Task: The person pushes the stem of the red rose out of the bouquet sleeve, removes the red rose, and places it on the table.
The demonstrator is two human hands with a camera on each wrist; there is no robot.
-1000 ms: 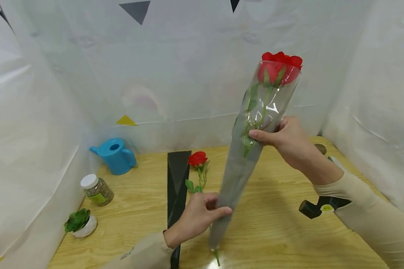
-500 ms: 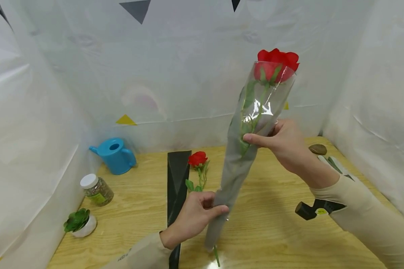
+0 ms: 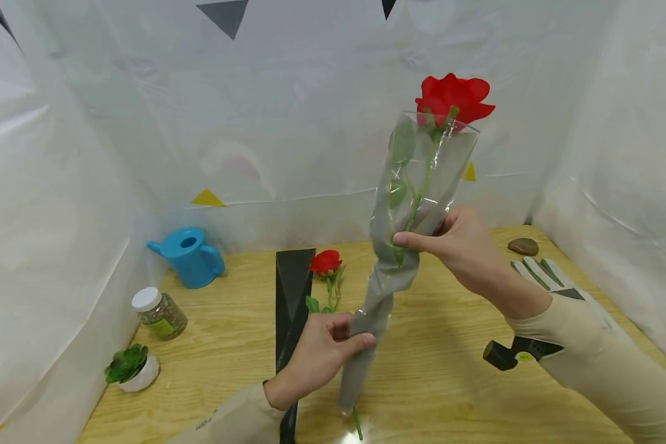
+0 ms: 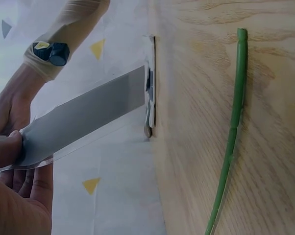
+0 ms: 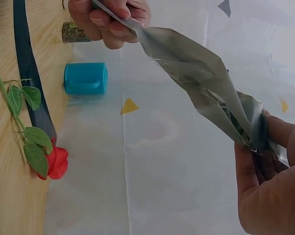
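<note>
- Since the earlier frames, the red bloom has risen clear of the sleeve mouth, and the sleeve has twisted and creased between the two hands.
- Count, left to right on the wooden table: one potted succulent, one lidded jar, one blue watering can, one flat black sleeve, one loose rose lying beside it, one small stone, one glove.
- Two roses in total: one lying on the table, one held rose standing upright inside the grey-and-clear sleeve.
- Left hand: thumb and fingers pinch the lower part of the sleeve, just above the table.
- Held rose stem end pokes out of the narrow sleeve bottom, close to the near table edge.
- Right hand: fingers and thumb curled around the sleeve at mid-height, gripping it where the twist begins.
- Each forearm carries a beige sleeve; a black wrist device sits on the right one.
- Edges: white sheeting closes the table on the left, back and right sides.
- Open room: bare wood lies between the held sleeve and the glove, and along the near right part of the table.
</note>
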